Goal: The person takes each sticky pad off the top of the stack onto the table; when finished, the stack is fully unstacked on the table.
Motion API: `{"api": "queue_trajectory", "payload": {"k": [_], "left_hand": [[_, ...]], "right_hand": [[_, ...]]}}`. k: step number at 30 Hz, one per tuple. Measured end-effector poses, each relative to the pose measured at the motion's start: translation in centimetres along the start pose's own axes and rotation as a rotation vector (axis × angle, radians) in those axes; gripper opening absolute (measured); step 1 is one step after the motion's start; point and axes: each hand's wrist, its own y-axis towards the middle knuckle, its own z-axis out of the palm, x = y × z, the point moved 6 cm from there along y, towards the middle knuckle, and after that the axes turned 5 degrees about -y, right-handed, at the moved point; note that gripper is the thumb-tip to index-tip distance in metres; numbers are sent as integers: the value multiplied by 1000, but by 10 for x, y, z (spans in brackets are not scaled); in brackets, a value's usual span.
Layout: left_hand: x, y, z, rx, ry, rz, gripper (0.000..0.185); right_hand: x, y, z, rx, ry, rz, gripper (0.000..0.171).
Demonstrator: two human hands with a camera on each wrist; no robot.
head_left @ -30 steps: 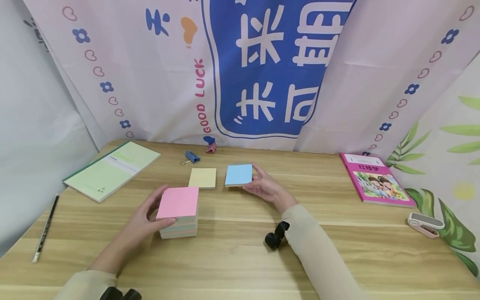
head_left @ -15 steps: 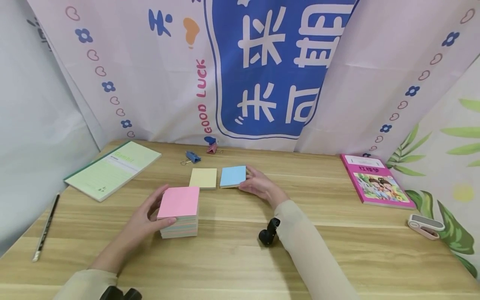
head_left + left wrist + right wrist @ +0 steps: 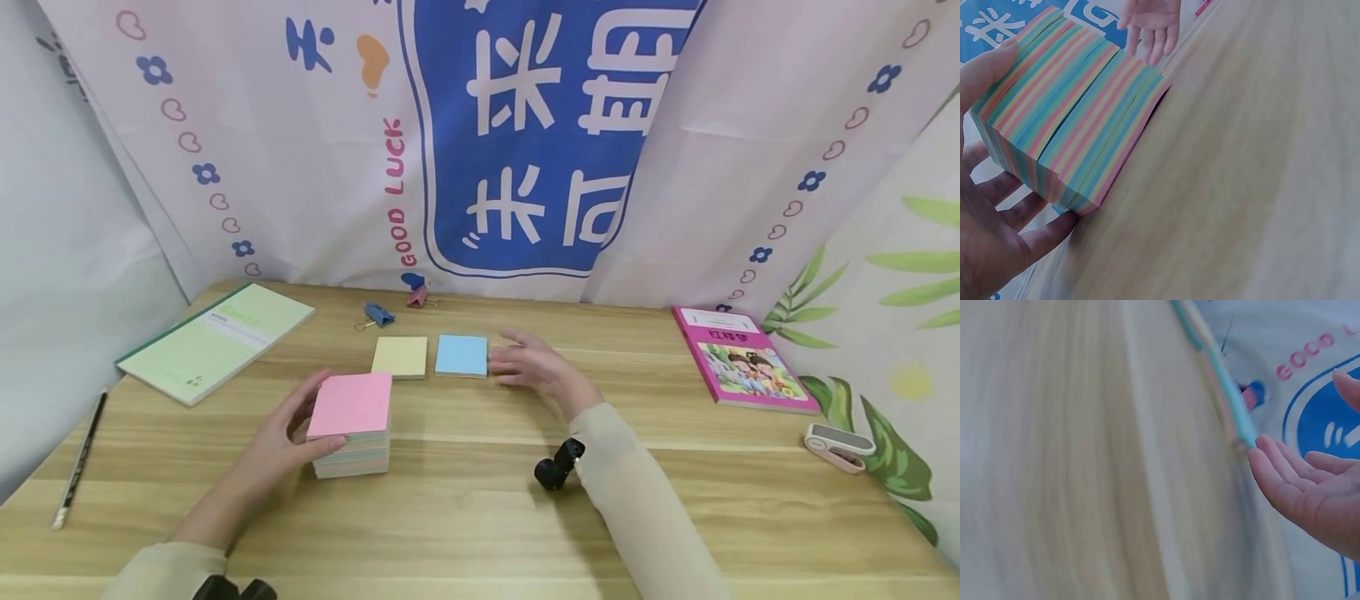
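A thick block of sticky notes (image 3: pixel 351 423), pink on top with striped coloured sides (image 3: pixel 1072 119), sits on the wooden table. My left hand (image 3: pixel 288 433) grips its left side, thumb on the top edge. Behind it lie a thin yellow pad (image 3: pixel 400 356) and a thin blue pad (image 3: pixel 461 356) side by side. My right hand (image 3: pixel 528 363) hovers just right of the blue pad with fingers spread and holds nothing; in the right wrist view its fingertips (image 3: pixel 1272 469) are near the blue pad's edge (image 3: pixel 1235 406).
A green notebook (image 3: pixel 217 337) lies at back left, a pencil (image 3: pixel 78 458) near the left edge. Two binder clips (image 3: pixel 378 315) sit by the printed backdrop. A pink picture book (image 3: pixel 738 358) and a small pink-and-white device (image 3: pixel 840 446) lie at right.
My right hand carried the blue pad leftward, set it flat beside the yellow pad and let go. The left hand stayed on the block.
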Motion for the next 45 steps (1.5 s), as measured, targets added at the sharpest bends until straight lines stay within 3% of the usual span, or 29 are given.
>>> {"api": "queue_trajectory", "payload": {"k": [5, 11, 15, 20, 24, 30, 36, 41, 45], "left_hand": [[2, 1, -2, 0, 11, 3, 80], [3, 1, -2, 0, 10, 8, 81], [3, 1, -1, -3, 14, 14, 81], [4, 1, -1, -4, 14, 19, 80], [4, 0, -1, -3, 8, 29, 81], [4, 0, 0, 1, 19, 36, 81], [1, 0, 3, 8, -24, 54, 80], [2, 1, 4, 17, -35, 38, 79], [3, 0, 3, 9, -47, 29, 77]], "right_hand": [[13, -13, 34, 163, 18, -125, 65], [8, -28, 98, 313, -193, -229, 73], [-1, -31, 132, 319, -339, -257, 80], [-2, -29, 153, 254, -383, -318, 82], [-3, -28, 152, 210, -361, -321, 77], [-4, -33, 139, 212, -305, -286, 77], [-2, -46, 118, 261, -119, -239, 81], [2, -54, 88, 273, -12, -253, 84], [2, -57, 54, 230, 24, -242, 87]]}}
